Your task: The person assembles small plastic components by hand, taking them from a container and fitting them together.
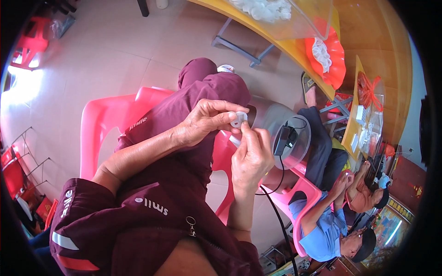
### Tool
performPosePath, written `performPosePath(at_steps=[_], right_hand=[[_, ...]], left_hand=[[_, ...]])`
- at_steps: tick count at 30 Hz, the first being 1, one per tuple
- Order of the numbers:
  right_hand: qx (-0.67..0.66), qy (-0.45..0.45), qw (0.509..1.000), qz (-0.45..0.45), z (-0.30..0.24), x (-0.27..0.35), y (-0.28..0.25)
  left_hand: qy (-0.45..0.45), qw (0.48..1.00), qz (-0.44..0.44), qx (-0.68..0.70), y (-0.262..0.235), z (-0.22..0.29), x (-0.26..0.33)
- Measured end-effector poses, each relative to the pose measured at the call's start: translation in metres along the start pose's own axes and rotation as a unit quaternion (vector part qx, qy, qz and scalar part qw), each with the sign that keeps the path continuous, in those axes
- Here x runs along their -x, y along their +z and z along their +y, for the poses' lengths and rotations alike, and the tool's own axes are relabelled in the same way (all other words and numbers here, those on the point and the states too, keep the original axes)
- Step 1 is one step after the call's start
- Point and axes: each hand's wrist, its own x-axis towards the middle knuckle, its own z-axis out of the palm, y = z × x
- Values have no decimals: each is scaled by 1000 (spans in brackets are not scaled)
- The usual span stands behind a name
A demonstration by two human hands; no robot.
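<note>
A small, round white plastic piece (239,119) with little holes or marks on its face is held up in front of my lap. My left hand (206,120) pinches it from the left between thumb and fingers. From below right, my right hand (251,158) reaches up with its index finger and thumb pressed at the piece's lower right edge. The other fingers of the right hand are curled in. Whether a smaller part sits under the right fingertips is hidden.
A transparent round tub (301,142) with a black adapter (282,140) and cable stands right of my hands. A yellow table (258,27) carries a clear bin and a red bag (338,60) of white pieces. Two people sit at right; a pink chair (99,119) is at left.
</note>
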Motion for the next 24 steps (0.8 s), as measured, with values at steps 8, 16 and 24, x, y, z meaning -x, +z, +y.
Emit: performPosePath(at_steps=[8,16,24], right_hand=[[-155,26,987,41,3,1,-4],[-164,86,982,25,-3,6,-4],[-169,140,975,23,-5,7,3]], left_hand=[[-20,996,-44,79,-2,1,0],[-13,994,-44,101,-3,3,1],[27,997,-44,65,-3,-2,0]])
